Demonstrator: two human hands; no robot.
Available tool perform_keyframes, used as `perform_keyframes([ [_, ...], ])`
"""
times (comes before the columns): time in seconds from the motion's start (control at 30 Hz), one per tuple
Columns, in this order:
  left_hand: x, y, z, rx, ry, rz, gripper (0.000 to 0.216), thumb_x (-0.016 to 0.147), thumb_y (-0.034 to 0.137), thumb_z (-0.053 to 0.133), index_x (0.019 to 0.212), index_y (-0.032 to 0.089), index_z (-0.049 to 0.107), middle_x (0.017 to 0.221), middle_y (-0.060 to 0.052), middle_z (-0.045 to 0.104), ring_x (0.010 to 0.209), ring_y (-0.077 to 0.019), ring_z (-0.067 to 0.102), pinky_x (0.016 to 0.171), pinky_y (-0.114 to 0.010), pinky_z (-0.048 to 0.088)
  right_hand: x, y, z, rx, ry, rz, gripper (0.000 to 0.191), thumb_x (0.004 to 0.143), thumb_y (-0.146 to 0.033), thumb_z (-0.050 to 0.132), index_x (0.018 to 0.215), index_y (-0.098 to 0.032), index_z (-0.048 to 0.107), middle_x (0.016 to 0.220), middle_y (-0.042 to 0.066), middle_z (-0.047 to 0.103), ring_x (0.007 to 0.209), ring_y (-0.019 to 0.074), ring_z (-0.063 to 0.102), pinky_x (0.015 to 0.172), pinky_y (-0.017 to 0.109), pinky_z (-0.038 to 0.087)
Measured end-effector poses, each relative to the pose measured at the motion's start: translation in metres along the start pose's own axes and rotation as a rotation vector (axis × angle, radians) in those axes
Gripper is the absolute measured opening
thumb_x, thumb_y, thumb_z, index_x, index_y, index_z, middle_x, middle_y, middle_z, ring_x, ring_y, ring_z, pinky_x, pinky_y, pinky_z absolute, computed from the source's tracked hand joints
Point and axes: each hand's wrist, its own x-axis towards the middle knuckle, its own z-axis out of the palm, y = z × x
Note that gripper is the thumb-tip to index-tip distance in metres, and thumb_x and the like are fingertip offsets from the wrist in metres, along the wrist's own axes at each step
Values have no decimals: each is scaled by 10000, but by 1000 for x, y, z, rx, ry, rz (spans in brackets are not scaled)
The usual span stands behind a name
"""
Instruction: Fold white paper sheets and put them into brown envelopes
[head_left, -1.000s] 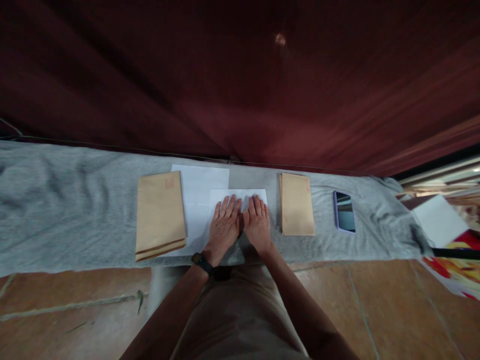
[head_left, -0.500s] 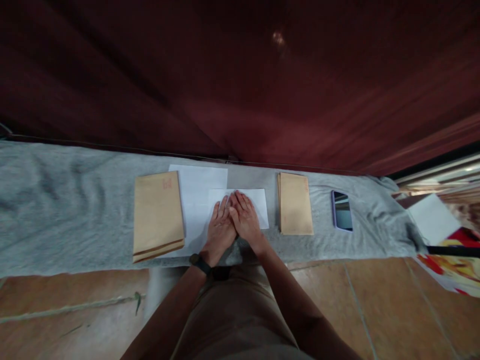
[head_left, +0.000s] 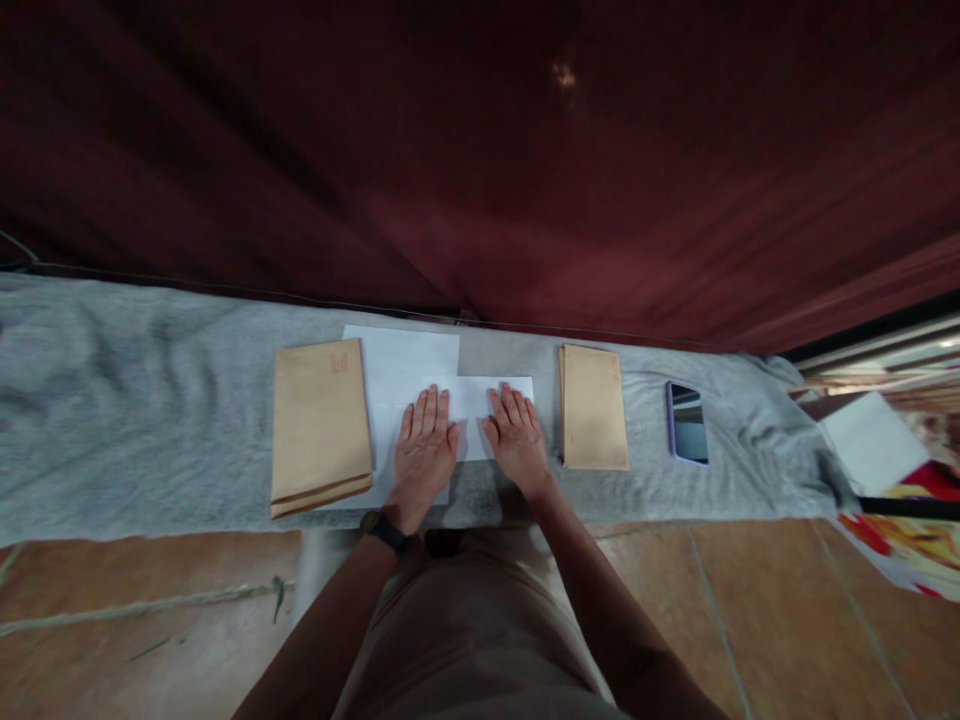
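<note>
A small white sheet of paper (head_left: 472,402), which looks folded, lies crosswise in front of me, its left part over a larger white sheet (head_left: 405,350). My left hand (head_left: 426,450) rests flat on its left end, fingers stretched out. On its right end lies my right hand (head_left: 517,435), palm down with the fingers extended. Left of the larger sheet, and partly covering it, is a stack of big brown envelopes (head_left: 319,420). A smaller stack of brown envelopes (head_left: 594,408) sits just right of my right hand.
Grey cloth (head_left: 150,420) covers the long narrow surface. A phone (head_left: 688,423) lies on it at the right. Behind hangs a dark red curtain (head_left: 480,200). A white box (head_left: 874,445) and a colourful printed package (head_left: 907,530) stand at the right end.
My hands were together, overlapping on the middle of the small sheet. They have slid apart, the left one leftward and the right one rightward, both flat on the paper.
</note>
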Motion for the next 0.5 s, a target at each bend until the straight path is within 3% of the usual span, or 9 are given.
perform_keyframes([
  [0.3, -8, -3, -10, -44, 111, -116, 635, 1051, 348, 326, 1581, 1, 291, 1663, -239, 266, 1571, -317, 218, 1275, -527, 212, -11, 6, -2, -45, 13, 45, 549, 1083, -380, 378, 1586, -160, 380, 1669, 140, 307, 1548, 304, 276, 1248, 501, 263],
  [0.5, 18, 42, 0, -111, -18, 157, 586, 1058, 319, 306, 1582, 57, 329, 1670, -152, 311, 1576, -262, 211, 1288, -468, 219, -12, 7, 1, -37, 23, 34, 547, 1074, -320, 371, 1596, -157, 358, 1670, 144, 302, 1552, 295, 269, 1250, 511, 253],
])
